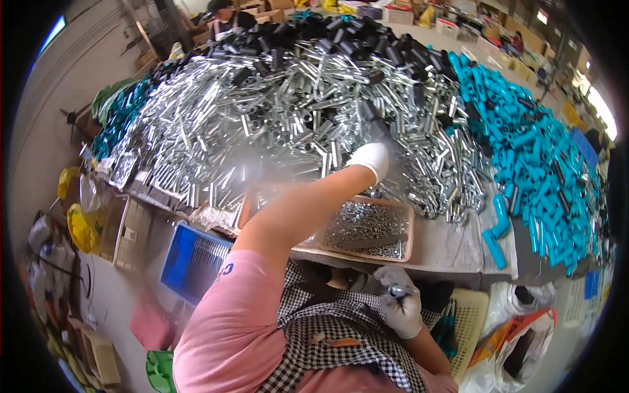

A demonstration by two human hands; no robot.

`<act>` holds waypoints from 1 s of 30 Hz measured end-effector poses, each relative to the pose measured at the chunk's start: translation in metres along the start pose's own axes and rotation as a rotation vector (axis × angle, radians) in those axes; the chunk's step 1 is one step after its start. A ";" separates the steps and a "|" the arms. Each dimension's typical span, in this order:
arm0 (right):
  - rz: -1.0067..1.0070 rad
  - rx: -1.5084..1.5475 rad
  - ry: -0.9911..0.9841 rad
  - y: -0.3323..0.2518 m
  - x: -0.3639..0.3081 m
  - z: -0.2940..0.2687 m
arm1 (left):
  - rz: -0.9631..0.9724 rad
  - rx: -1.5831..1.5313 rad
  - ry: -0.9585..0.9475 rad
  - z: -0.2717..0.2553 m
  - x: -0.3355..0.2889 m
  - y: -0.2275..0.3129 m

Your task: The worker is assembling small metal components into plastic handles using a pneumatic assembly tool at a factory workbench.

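Small metal piece (397, 291), rounded and shiny at the end that shows, held in the right hand (403, 313) in front of the wearer's body, just below the table edge. The gloved fingers are curled round it with its end upward, a grip that probably steadies the piece and leaves that end in sight; how far it runs down into the palm is hidden. The left hand (371, 161), in a white glove, is stretched over the table to the heap, beside a dark tube (371, 110). Its fingers are lost in blur, so whether they grip anything cannot be told. Beneath and beside the left forearm sits a shallow tray (411, 230) of small metal parts, its raised rim presumably there to stop them scattering. Beyond lies the broad heap of silver tubes (196, 118), with black tubes (393, 56) along its far side and teal tubes (537, 164) massed at the right; the grouping by colour likely makes each kind easy to find. A blue crate (175, 262) stands left of the wearer and a cream basket (477, 318) right of the holding hand, both apparently within easy reach
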State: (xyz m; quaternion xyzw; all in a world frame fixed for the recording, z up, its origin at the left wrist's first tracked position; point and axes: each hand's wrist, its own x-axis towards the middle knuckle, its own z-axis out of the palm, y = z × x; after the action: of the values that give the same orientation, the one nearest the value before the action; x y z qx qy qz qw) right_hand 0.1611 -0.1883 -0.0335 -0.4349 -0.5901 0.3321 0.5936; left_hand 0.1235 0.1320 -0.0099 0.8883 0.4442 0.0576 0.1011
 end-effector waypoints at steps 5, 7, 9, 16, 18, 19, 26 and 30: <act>-0.100 -0.276 0.004 -0.010 0.000 -0.007 | -0.019 -0.027 0.149 -0.040 -0.047 -0.020; -0.166 -0.504 -0.028 -0.022 0.006 -0.006 | 0.034 -0.013 0.320 -0.046 -0.077 -0.043; -0.084 -0.571 -0.052 -0.030 0.009 -0.006 | -0.010 0.086 0.395 -0.065 -0.117 -0.055; 0.461 0.468 0.303 -0.024 0.007 -0.021 | 0.576 0.022 0.389 -0.069 -0.215 -0.095; 0.537 0.601 0.253 -0.022 0.007 -0.023 | 0.477 -0.182 0.261 -0.059 -0.236 -0.088; 0.499 0.598 0.217 -0.021 0.009 -0.023 | 0.387 -0.296 0.163 -0.055 -0.243 -0.083; -0.054 -0.298 -0.160 -0.033 0.024 -0.004 | 0.638 -0.452 -0.035 -0.048 -0.272 -0.044; -0.292 -0.475 -0.244 -0.033 0.024 0.010 | 0.601 -0.595 -0.190 -0.032 -0.277 -0.029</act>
State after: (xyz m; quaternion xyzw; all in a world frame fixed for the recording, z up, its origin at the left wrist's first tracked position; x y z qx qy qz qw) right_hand 0.1495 -0.1782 0.0055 -0.4290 -0.7745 0.1456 0.4414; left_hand -0.0714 -0.0688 0.0109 0.9117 0.1186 0.1282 0.3718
